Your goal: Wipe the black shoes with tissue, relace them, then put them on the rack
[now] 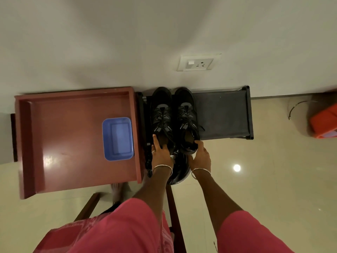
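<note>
pink-sleeved left hand [161, 154] and right hand [199, 156] grip black shoes [162, 114] on rack [222, 114]; red table [73, 125] beside.

White wall [109, 33], perhaps tiled floor [273, 161].

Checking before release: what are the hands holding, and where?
Left hand grips the left black shoe at its heel collar; right hand grips the right black shoe likewise.

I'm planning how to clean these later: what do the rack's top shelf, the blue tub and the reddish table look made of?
Rack's top shelf: likely dark fabric in a black frame, matte, no glare. Blue tub: probably moulded plastic, smooth, rounded corners. Reddish table: glossy laminate or painted wood; it reflects a light.
</note>
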Motion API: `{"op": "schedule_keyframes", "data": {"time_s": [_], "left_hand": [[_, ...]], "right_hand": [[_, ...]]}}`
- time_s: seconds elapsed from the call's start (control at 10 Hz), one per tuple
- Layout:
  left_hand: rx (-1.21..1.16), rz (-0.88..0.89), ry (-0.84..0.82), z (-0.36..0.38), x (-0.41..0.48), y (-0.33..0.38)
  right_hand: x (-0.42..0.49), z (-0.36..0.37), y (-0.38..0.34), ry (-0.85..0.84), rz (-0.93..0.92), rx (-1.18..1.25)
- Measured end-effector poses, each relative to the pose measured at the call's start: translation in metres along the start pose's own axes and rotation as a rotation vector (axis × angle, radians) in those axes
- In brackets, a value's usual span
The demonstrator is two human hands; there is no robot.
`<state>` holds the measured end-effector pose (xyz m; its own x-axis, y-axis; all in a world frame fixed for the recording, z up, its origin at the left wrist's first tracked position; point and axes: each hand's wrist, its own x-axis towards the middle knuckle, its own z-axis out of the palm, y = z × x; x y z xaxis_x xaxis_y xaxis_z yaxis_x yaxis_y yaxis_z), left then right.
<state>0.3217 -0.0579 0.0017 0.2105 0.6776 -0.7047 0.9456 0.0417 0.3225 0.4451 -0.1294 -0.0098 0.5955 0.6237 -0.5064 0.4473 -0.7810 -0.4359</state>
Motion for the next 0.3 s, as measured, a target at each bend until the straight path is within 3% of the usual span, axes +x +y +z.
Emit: {"op": "schedule_keyframes", "data": {"time_s": [0.1,0.3], "left_hand": [[0.006,0.034,-0.028,-0.017,-0.018,0.001],[0.037,0.141,0.089,-0.052,-0.055,-0.006]], "right_hand": [[-0.021,-0.014,-0.014,0.028,0.067,-0.007],[-0.063,-0.034,-0.044,0.078,0.039,-0.039]]}}
